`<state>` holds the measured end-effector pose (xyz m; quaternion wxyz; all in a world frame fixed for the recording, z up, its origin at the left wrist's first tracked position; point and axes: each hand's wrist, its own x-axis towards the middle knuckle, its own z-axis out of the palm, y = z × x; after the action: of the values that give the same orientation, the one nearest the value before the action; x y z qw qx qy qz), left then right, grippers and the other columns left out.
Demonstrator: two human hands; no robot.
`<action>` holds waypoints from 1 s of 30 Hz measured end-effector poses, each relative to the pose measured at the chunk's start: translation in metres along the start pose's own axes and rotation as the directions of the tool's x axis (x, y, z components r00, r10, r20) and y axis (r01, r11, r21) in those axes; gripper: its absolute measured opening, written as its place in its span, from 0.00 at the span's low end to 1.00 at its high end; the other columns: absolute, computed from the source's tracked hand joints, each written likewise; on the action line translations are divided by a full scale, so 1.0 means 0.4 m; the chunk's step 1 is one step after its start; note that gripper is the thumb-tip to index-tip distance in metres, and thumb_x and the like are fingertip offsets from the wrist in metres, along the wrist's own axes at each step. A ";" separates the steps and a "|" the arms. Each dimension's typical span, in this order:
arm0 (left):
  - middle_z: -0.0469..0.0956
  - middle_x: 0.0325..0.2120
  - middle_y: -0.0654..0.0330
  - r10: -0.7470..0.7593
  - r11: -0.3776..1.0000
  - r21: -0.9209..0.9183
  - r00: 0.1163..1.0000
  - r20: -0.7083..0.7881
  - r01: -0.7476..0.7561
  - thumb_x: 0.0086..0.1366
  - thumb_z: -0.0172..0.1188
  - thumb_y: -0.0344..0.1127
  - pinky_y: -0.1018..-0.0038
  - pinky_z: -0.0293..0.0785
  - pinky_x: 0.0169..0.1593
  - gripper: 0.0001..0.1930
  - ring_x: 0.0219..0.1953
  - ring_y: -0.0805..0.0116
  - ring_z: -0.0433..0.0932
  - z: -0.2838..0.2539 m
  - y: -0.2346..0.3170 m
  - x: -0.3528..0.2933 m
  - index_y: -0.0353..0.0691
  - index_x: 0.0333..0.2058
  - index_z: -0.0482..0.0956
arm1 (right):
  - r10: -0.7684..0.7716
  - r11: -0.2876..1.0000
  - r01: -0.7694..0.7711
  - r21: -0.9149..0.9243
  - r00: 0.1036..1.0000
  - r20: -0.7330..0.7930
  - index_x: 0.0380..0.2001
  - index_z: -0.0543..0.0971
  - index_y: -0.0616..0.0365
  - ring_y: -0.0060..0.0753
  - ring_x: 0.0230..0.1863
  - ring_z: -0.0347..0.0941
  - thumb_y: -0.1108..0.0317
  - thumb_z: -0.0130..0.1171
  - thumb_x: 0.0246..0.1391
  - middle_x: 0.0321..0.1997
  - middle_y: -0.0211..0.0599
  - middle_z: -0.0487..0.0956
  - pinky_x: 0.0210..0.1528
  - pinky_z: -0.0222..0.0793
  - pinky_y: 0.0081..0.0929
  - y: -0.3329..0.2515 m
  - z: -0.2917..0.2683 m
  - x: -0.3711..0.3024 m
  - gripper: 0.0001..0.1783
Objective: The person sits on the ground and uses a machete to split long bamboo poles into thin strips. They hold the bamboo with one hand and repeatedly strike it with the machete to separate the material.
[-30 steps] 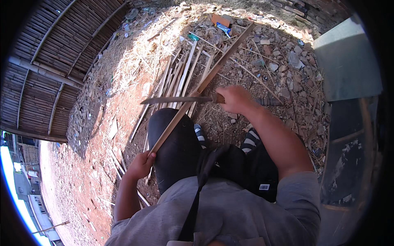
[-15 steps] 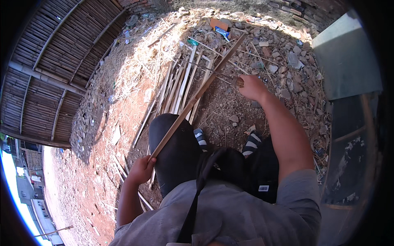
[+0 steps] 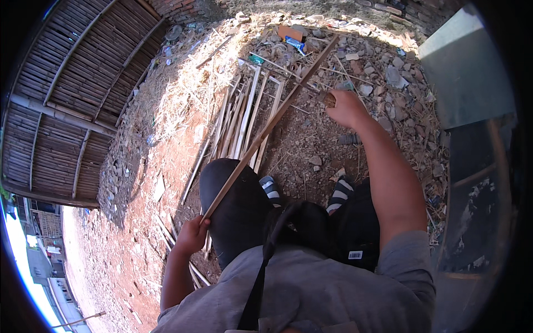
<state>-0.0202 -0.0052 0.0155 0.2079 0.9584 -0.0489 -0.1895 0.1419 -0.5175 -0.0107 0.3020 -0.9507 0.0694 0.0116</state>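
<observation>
My left hand (image 3: 192,235) is closed round the near end of a long flat bamboo strip (image 3: 261,141). The strip slants up and away to the right, passing over my left knee. Out to the right, my right hand (image 3: 347,109) grips the round wooden handle of a knife (image 3: 329,100). Its thin dark blade, seen nearly edge-on, points left to the far half of the strip; whether it touches the strip I cannot tell.
Several pale bamboo strips (image 3: 244,122) lie on the ground beyond my left knee. Rubble (image 3: 388,105), straw and litter cover the far ground. A woven bamboo wall (image 3: 61,66) stands at left, a grey-green panel (image 3: 469,72) at right. My sandalled feet (image 3: 338,191) are below.
My right hand has shifted slightly up and to the right with the knife, and less of the blade shows. The strip's far end has risen a little; my left hand keeps its hold.
</observation>
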 end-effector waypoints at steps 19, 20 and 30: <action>0.67 0.18 0.71 -0.186 0.806 -0.438 0.874 0.449 0.397 0.75 0.50 0.57 0.76 0.62 0.25 0.24 0.20 0.77 0.65 -0.044 -0.050 -0.006 0.42 0.29 0.73 | -0.470 0.859 0.498 -0.121 0.859 0.203 0.39 0.81 0.55 0.54 0.38 0.81 0.67 0.62 0.44 0.34 0.48 0.83 0.42 0.76 0.48 -0.159 0.093 -0.104 0.15; 0.68 0.18 0.70 -0.166 0.791 -0.466 0.872 0.460 0.396 0.74 0.49 0.59 0.75 0.62 0.24 0.25 0.19 0.77 0.65 -0.042 -0.042 -0.002 0.42 0.28 0.72 | -0.461 0.875 0.481 -0.054 0.863 0.205 0.39 0.81 0.54 0.54 0.39 0.80 0.67 0.63 0.44 0.34 0.47 0.83 0.43 0.76 0.48 -0.127 0.106 -0.089 0.15; 0.70 0.19 0.69 -0.176 0.858 -0.386 0.900 0.399 0.339 0.73 0.49 0.61 0.73 0.65 0.27 0.28 0.21 0.76 0.66 -0.038 -0.055 -0.029 0.41 0.28 0.73 | -0.577 0.803 0.580 -0.140 0.814 0.062 0.33 0.77 0.55 0.57 0.35 0.79 0.66 0.64 0.44 0.28 0.46 0.80 0.38 0.74 0.51 -0.204 0.125 -0.150 0.11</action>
<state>-0.0250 0.0227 0.0230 0.3823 0.8331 0.0903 -0.3895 0.0950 -0.4154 -0.0010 0.2181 -0.9467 -0.2272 -0.0680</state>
